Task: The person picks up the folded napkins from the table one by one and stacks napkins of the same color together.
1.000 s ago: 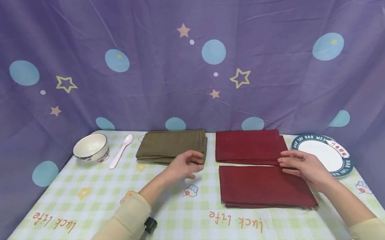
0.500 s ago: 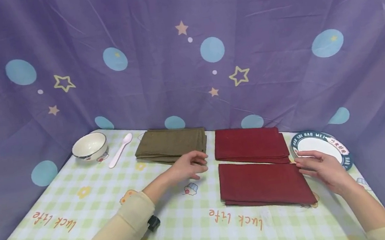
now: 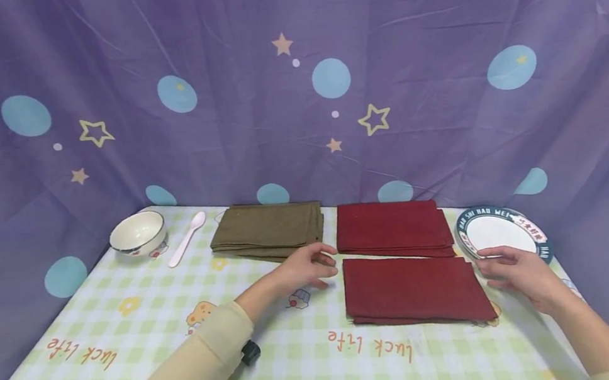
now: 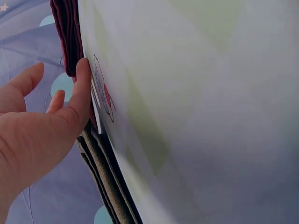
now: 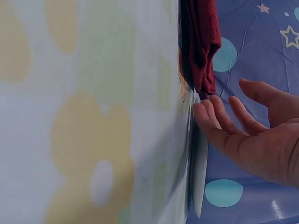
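Observation:
My left hand hovers low over the checked tablecloth, fingers relaxed, between the olive folded cloths and the near red folded cloth. In the left wrist view its thumb touches the table beside the red cloth. My right hand lies just right of the near red cloth, at the front rim of the white plate. The right wrist view shows its straight fingers against the plate's edge, thumb apart. Neither hand holds anything.
A second stack of red cloths lies behind the near one. A white bowl and a white spoon sit at the far left. A purple star-print curtain walls in the table at the back and on both sides.
My right hand slid off the near red cloth and moved right to the plate's rim. My left hand drifted slightly right toward the red cloth.

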`<state>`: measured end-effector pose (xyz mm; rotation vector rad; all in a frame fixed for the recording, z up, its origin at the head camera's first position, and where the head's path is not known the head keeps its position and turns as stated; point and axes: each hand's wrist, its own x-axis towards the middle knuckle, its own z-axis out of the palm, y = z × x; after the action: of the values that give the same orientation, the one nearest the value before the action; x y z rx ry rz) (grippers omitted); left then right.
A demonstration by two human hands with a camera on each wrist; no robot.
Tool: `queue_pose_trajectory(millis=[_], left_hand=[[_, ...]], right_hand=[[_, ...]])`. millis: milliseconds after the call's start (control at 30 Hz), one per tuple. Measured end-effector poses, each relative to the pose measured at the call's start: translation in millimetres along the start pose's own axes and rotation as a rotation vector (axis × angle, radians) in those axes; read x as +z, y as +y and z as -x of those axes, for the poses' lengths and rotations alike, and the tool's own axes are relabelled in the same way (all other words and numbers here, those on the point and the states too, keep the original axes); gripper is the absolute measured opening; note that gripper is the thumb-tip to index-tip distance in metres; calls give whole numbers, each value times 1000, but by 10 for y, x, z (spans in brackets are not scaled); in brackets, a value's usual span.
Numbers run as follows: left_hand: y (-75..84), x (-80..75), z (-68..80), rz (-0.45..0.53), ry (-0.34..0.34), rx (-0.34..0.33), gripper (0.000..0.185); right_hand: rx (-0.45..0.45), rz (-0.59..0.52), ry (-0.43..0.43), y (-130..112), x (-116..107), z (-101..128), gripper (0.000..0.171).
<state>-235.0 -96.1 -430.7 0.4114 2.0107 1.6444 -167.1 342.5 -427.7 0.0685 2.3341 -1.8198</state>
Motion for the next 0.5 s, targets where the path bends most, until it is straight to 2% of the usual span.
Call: queue_pose_trajectory(millis=[167, 367, 500], left_hand=[[10, 42, -8, 31, 4, -14, 48], [5, 75, -14, 91, 1, -29, 48], [5, 91, -16, 121, -13, -47, 48]], right_hand=[[-1, 50, -17, -15, 39, 33, 49], [22, -18, -77, 5, 84, 26, 55], [35, -38, -70, 36, 108, 16, 55]])
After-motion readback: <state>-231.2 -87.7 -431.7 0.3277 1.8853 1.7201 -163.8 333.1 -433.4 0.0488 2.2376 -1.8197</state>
